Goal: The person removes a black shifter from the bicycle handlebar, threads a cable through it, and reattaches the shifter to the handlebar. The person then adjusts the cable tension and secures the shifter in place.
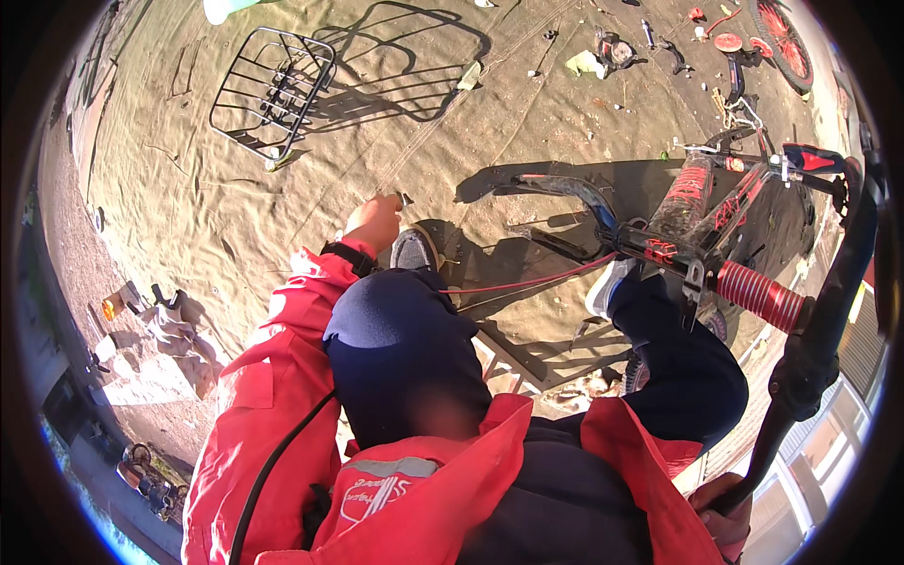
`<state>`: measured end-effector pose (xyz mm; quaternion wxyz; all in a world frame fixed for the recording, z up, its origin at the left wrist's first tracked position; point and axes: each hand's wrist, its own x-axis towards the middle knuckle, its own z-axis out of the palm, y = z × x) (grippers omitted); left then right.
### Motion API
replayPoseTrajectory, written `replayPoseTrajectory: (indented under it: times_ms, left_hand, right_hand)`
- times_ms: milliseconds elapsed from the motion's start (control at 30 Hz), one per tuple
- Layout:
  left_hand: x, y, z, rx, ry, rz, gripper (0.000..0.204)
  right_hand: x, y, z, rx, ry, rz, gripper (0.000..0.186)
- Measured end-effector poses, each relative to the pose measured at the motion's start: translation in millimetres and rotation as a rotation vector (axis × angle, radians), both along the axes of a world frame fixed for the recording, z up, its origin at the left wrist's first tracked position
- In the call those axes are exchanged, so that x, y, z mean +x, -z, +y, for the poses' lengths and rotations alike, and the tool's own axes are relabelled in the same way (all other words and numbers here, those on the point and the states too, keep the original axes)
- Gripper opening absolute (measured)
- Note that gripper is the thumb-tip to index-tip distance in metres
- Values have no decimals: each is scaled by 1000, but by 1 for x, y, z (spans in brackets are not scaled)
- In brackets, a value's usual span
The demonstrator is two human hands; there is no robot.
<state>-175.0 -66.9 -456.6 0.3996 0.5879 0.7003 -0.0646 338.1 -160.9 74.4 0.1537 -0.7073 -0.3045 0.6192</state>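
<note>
My left hand (375, 223) reaches low over the ground cloth, just beyond my left shoe (414, 249). Its fingers are closed on a small metal piece (406, 200), too small to name exactly. At the lower right, my right hand (723, 516) is wrapped around the end of a black bicycle handlebar (812, 363). A black bicycle frame (664, 248) with red markings lies before me on the right, joined to a red-ringed front tube (761, 294). A thin red cable (527, 282) runs from the frame toward my left knee, where my leg hides its end.
A black wire rack (273, 94) stands at the far left, casting a long shadow. Loose bicycle parts (617, 50) and a red-rimmed wheel (783, 45) lie at the far right. Crumpled cloth (169, 330) is at the left. The tan ground cloth (198, 217) is wrinkled.
</note>
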Motion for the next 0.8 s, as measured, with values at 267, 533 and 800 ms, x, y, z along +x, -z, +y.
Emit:
replayPoseTrajectory:
  times_ms: [267, 533, 800]
  left_hand:
    - [18, 31, 3, -52, 172, 10, 47]
    - [23, 37, 18, -125, 242, 131, 33]
    - [21, 43, 26, -91, 222, 174, 25]
  right_hand:
    - [-25, -25, 23, -407, -102, -313, 20]
    - [-57, -26, 38, -507, -100, -522, 23]
    - [-72, -24, 40, -517, 122, -590, 21]
